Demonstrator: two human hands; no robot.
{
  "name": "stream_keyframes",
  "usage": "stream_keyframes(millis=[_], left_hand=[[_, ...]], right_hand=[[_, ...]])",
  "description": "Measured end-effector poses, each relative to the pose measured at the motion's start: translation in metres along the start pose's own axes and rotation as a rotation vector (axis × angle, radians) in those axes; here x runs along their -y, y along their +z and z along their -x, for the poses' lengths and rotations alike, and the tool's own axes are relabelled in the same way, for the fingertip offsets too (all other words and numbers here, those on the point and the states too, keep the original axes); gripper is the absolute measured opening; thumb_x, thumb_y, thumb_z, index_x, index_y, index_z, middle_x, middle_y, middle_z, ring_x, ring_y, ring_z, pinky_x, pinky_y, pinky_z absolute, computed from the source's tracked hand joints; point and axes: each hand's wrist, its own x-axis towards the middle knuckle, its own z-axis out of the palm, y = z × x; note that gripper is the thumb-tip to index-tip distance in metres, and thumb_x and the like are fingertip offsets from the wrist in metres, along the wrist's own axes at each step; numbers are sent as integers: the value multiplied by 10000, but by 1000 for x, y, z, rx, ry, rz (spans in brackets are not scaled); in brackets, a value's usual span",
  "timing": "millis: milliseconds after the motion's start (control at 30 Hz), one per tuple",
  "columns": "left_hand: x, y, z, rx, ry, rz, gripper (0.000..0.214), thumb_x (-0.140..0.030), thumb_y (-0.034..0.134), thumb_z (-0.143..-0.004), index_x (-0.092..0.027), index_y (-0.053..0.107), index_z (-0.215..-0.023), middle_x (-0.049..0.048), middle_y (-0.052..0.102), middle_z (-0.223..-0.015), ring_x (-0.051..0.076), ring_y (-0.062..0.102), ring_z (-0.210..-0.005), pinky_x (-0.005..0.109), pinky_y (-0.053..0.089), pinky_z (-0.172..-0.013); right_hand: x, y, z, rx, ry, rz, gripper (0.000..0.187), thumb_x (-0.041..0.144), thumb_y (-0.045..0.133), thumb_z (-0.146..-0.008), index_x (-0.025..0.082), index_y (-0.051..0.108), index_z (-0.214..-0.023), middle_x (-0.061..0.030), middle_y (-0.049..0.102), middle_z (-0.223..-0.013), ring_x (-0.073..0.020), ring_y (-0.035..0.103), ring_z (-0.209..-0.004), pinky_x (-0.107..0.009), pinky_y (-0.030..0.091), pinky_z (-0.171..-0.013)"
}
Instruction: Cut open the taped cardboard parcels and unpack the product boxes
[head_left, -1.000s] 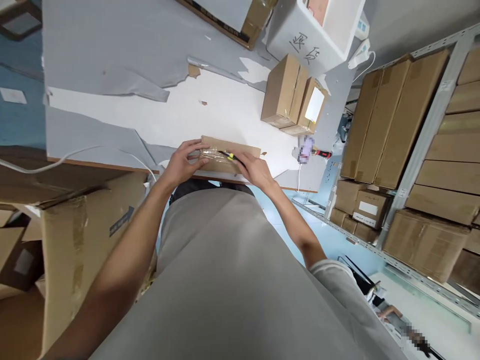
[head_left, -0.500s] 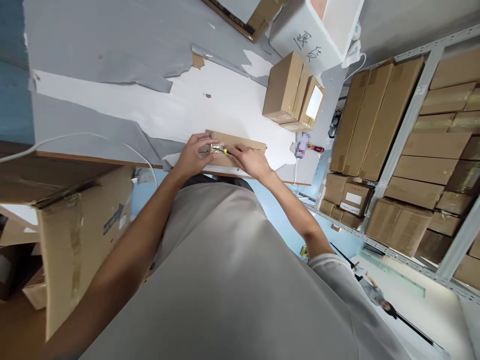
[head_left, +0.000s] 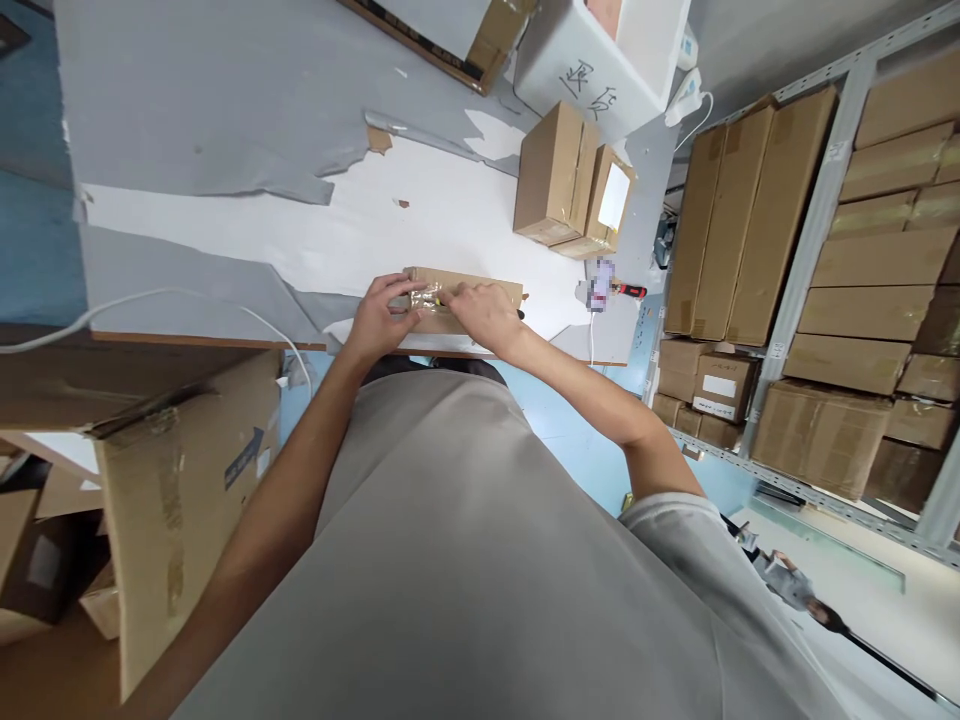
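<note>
A small, long cardboard box (head_left: 487, 284) lies near the table's front edge, with shiny clear tape (head_left: 424, 299) toward its left end. My left hand (head_left: 381, 315) holds that end, fingers along the far side and thumb nearer me. Over the middle of the box, my right hand (head_left: 486, 315) is closed around a slim tool (head_left: 520, 314). Its dark end sticks out behind the palm, and a bit of yellow shows by the fingertips at the tape. The rest of the tool is hidden, so its exact kind is unclear.
Two brown cartons (head_left: 551, 175) and a white foam bin (head_left: 592, 75) stand at the back right. A red-and-black handle (head_left: 630, 291) lies on the table's right side. A white cable (head_left: 180, 292) crosses the left. A large carton (head_left: 202, 480) stands below left; shelves (head_left: 795, 200) hold boxes.
My right hand has shifted slightly left and curled further over the tool, whose dark end now shows behind the palm. My left hand stays at the box's left end. The view has tilted a little.
</note>
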Motion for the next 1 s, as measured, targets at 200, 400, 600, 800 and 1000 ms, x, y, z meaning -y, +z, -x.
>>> stream_keyframes(millis=[200,400,600,800,1000], left_hand=[[-18,2,7,-61,-51,-69,602,-590,886,-909,-247,850,-1403,164,663,-1633,381,727,-1439,506,735,-1102],[-24,7,12,-155,-78,-80,676,-729,888,-863,-265,858,-1354,143,710,-1608,335,767,-1323,482,738,-1047],[-29,10,15,-237,-160,-51,703,-703,928,-835,-243,827,-1357,54,754,-1560,318,716,-1366,564,681,-1156],[-49,19,15,-287,-84,-296,519,-439,842,-893,-214,795,-1360,116,694,-1675,414,655,-1562,710,580,-1311],[-84,39,-11,-7,106,-769,601,-330,760,-996,-264,707,-1591,81,590,-1848,392,408,-1814,680,317,-1506]], right_hand=[[-37,-8,38,111,60,80,568,29,393,-1213,207,694,-1661,-219,832,-1463,-336,830,-1360,-426,627,-1043],[-96,18,76,164,161,103,589,50,367,-1217,204,640,-1716,-245,807,-1495,-326,819,-1343,-397,574,-984],[-154,56,98,227,320,78,523,-53,383,-1143,66,774,-1471,-313,798,-1464,-360,791,-1387,-401,558,-1017],[-183,106,106,13,340,-285,443,309,392,-1299,195,638,-1649,-221,826,-1469,-367,822,-1290,-423,604,-1026],[-157,165,71,-162,283,-842,379,329,455,-1247,234,660,-1551,-129,883,-1326,-350,825,-1221,-424,623,-1049]])
